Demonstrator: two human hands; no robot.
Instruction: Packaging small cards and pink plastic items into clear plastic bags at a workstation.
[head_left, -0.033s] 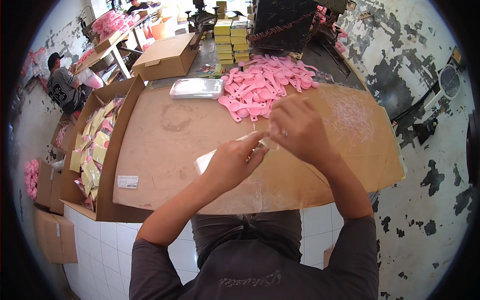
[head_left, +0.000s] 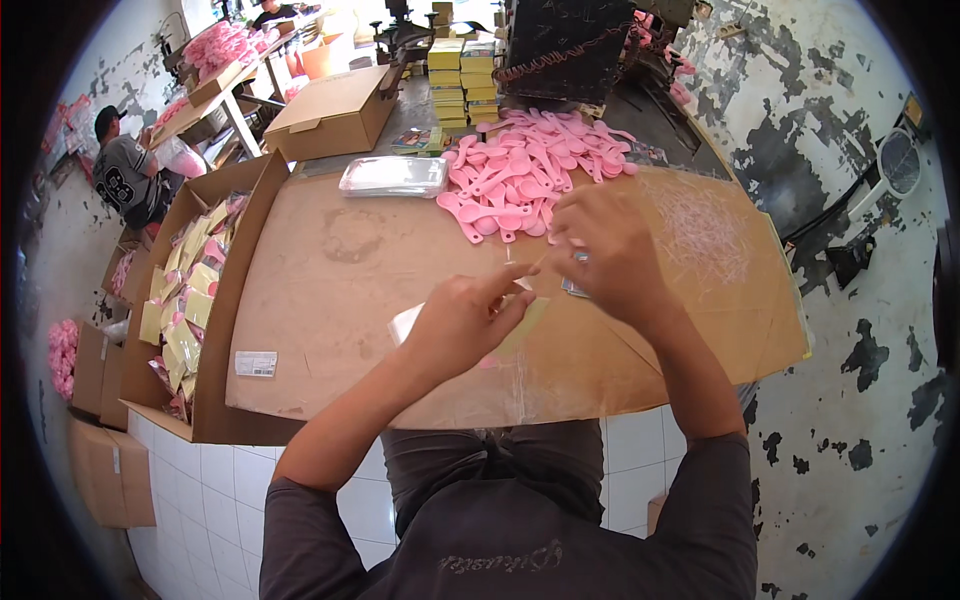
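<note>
Right hand (head_left: 608, 255) edged toward three o'clock, curled; left hand (head_left: 458, 315) half-open; both holds unclear; pink spoons (head_left: 515, 165) at twelve o'clock.

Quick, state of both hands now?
Left hand: thumb and forefinger apart, over a pale flat item; grip can't be told.
Right hand: fingers curled; whether it holds anything can't be told.

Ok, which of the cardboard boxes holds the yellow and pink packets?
The long open box left of the worktop, its packets piled inside; the big box behind it looks closed, and no other box shows yellow packets.
</note>
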